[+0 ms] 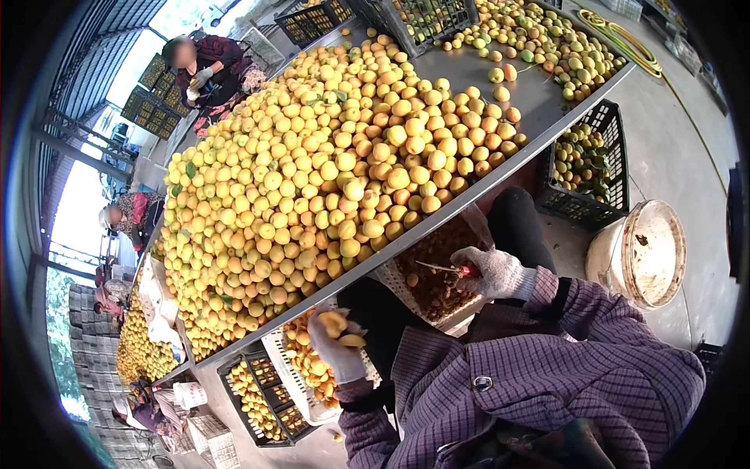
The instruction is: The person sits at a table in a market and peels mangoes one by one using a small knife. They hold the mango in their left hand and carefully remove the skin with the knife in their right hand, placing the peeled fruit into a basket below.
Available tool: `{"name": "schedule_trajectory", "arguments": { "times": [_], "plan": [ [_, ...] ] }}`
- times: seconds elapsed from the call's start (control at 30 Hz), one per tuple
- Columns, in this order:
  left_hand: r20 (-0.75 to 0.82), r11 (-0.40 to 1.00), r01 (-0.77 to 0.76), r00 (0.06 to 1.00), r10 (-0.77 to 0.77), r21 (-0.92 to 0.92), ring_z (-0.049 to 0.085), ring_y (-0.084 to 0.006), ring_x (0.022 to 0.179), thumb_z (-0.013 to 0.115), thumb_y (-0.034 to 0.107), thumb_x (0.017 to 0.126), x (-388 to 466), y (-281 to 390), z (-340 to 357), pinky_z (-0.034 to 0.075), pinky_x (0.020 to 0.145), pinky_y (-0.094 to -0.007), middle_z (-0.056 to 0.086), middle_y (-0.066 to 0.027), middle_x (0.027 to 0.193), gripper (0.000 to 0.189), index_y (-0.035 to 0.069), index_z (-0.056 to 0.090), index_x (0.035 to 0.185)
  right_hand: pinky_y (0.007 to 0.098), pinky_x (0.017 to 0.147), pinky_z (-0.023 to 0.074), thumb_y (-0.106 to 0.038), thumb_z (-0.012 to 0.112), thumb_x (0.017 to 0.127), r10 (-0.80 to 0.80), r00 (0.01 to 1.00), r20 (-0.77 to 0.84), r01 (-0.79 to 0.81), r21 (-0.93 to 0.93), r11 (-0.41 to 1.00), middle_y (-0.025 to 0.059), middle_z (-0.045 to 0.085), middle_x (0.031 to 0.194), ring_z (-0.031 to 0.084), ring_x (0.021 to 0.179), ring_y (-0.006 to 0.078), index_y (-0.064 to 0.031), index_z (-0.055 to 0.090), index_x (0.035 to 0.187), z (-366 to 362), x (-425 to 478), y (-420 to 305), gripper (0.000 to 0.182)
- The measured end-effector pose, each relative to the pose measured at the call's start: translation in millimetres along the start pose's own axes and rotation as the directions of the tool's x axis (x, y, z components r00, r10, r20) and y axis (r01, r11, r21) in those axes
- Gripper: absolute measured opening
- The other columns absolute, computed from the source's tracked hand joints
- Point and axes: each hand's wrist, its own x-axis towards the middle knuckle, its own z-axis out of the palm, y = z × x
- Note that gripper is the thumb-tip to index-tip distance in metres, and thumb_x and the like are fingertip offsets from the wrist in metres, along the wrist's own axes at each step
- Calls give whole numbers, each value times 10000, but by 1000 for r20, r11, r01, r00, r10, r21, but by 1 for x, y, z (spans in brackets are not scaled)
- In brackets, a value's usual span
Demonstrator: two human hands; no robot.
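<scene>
My left hand [340,349], in a pale glove, holds a split apricot [335,323] above a white plastic crate [304,404] of apricot halves [310,366]. In my gloved right hand [492,272] is a small knife [436,267] with a red handle, its blade pointing left. Below the knife, a light-coloured crate [410,293] holds a brown mass that looks like apricot pits. Beyond both hands, a heap of whole yellow apricots [304,182] covers much of a metal sorting table [404,237].
A black crate of greenish fruit [583,161] and a stained white bucket [653,255] stand to the right. Black crates of apricots [258,398] are on the floor at lower left. Several people sit or stand around the tables, one person [208,76] across from me.
</scene>
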Motion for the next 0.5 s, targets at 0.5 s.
{"name": "schedule_trajectory", "arguments": {
  "times": [0.5],
  "plan": [
    [592, -144, -581, 731, 339, 801, 558, -357, 1190, 704, 290, 816, 140, 6, 125, 452, 989, -432, 628, -186, 1214, 510, 53, 599, 1255, 271, 654, 463, -198, 585, 992, 185, 982, -27, -110, 716, 690, -14, 570, 767, 500, 707, 72, -30, 582, 978, 5, -21, 23, 169]
  ]
}}
